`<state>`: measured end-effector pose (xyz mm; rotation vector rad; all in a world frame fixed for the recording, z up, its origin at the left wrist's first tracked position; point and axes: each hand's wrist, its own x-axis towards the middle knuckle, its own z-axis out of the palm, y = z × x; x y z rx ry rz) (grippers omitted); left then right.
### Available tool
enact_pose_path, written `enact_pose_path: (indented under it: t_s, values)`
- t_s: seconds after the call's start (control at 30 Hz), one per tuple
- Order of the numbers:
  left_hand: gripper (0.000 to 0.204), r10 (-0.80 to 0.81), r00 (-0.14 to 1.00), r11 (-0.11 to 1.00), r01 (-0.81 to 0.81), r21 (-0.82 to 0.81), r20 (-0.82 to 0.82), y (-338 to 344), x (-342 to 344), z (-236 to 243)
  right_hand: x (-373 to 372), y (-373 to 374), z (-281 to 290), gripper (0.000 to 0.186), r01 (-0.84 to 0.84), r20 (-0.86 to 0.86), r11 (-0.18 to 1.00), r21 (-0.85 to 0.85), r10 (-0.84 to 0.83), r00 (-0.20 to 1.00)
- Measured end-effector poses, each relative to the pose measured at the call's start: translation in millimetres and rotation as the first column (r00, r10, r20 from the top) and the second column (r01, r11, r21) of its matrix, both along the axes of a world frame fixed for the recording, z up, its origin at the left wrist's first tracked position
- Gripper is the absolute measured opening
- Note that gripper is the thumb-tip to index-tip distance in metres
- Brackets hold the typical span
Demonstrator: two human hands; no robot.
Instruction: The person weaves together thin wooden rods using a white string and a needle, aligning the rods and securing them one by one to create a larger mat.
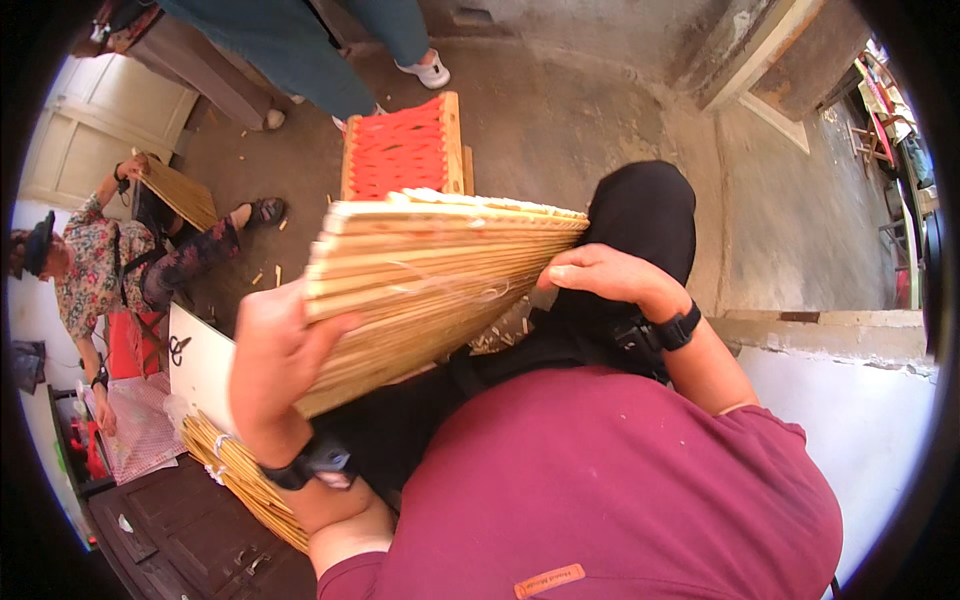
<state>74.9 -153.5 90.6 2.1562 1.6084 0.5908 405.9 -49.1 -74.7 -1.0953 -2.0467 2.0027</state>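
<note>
Across my lap I hold a pale yellow panel of straw-like stalks [430, 290] laid side by side, with loose thin thread on its face and a ragged upper edge. My left hand [275, 360] is closed on its left edge, thumb on the near face and the other fingers hidden behind. At the narrow right end, beside my knee, my right hand [605, 273] is closed on the panel's edge with bent fingers; some fingertips are hidden. Below my left forearm lies a tied bundle of similar stalks [240, 475].
Just beyond the panel stands a wooden stool [398, 150] with a red woven seat. Black scissors [178, 349] lie on a white board [200, 370] at left. A seated person [110, 260] holds a similar panel [180, 193]. Other people stand behind. Stalk scraps litter the floor.
</note>
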Motion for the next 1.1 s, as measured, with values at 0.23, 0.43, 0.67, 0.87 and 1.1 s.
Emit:
enact_pose_path:
  t_s: [0.23, 0.43, 0.67, 0.87, 1.1]
  values:
    - [0.026, 0.136, 0.939, 0.967, -0.056, 0.25, -0.317, -65, -11, 138, -42, -3, 59, 0.083, -0.197, -0.741, 0.931, -0.309, -0.105, 0.663]
    - [0.026, 0.194, 0.854, 0.833, 0.116, 0.541, -0.482, -40, -6, 45, -111, 30, 105, 0.078, 0.076, -0.622, 0.725, -0.685, -0.635, 0.458]
    - [0.044, 0.17, 0.916, 0.89, 0.015, 0.456, -0.363, -16, -34, -182, -183, 49, -57, 0.035, 0.323, -0.327, 0.623, -0.712, -0.702, 0.633]
    - [0.073, 0.803, 0.542, 0.596, -0.74, 0.311, -0.248, -40, -42, -279, -197, 28, -136, 0.03, 0.546, -0.216, 0.52, -0.657, -0.824, 0.525]
    - [0.055, 0.724, -0.473, 0.545, -0.053, -0.837, 0.501, -4, -42, -311, -184, 38, -119, 0.046, 0.705, -0.026, 0.68, 0.204, -0.716, 0.698]
